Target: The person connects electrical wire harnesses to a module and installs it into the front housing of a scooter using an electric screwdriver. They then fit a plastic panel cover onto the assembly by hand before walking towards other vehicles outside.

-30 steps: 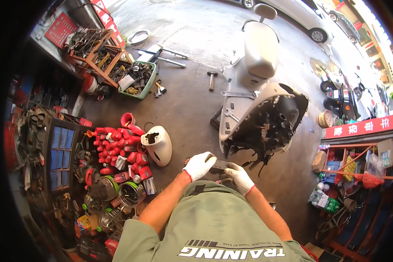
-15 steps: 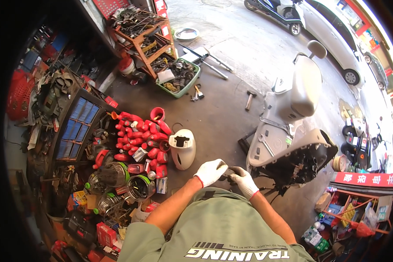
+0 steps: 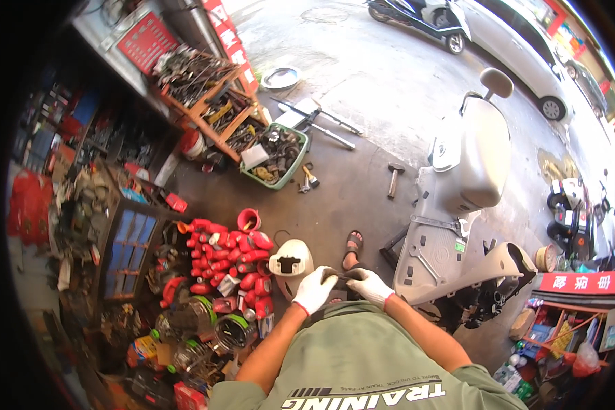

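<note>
Both my hands wear white knit gloves and meet in front of my body. My left hand (image 3: 314, 290) has its fingers closed, pinching at a small dark thing (image 3: 342, 275) between the two hands. The fingers of my right hand (image 3: 370, 286) are also closed on it from the other side. It is too small and too covered to name. Just beyond my left hand lies a cream scooter cover (image 3: 294, 253) with a dark opening. To the right of my right hand is a partly stripped cream scooter (image 3: 486, 154), with a wrench (image 3: 427, 264) and a larger wrench (image 3: 433, 222) on its footboard.
Several red bottles (image 3: 232, 256) crowd the floor at left, beside clear plastic jars (image 3: 232, 331). Farther off are a hammer (image 3: 394, 180), a green bin of parts (image 3: 280, 179) and an orange tool rack (image 3: 201, 113). An orange shelf (image 3: 567, 328) stands at right.
My view has shifted, and a sandalled foot now shows beyond my hands. The gloved hands remain together, a little closer to the cream cover; both are still closed.
</note>
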